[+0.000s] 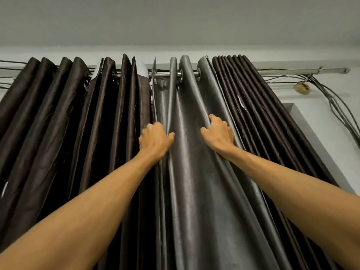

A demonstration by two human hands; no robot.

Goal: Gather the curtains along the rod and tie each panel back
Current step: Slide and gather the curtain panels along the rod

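A metal curtain rod [165, 75] runs across the top, threaded through eyelets. A dark brown curtain panel [64, 117] hangs in folds on the left. In the middle the grey backing side of the right panel [187, 152] faces me, and its brown pleats [253, 106] are bunched tightly to the right. My left hand [154, 138] grips the left edge fold of the grey fabric. My right hand [219, 133] grips a fold of the same fabric further right. Both arms reach upward.
The bare right end of the rod [303, 71] sticks out past the pleats. A bundle of cables [339, 106] runs along the wall and droops at the right. A grey window reveal [311, 137] shows beside the pleats. The ceiling is close above.
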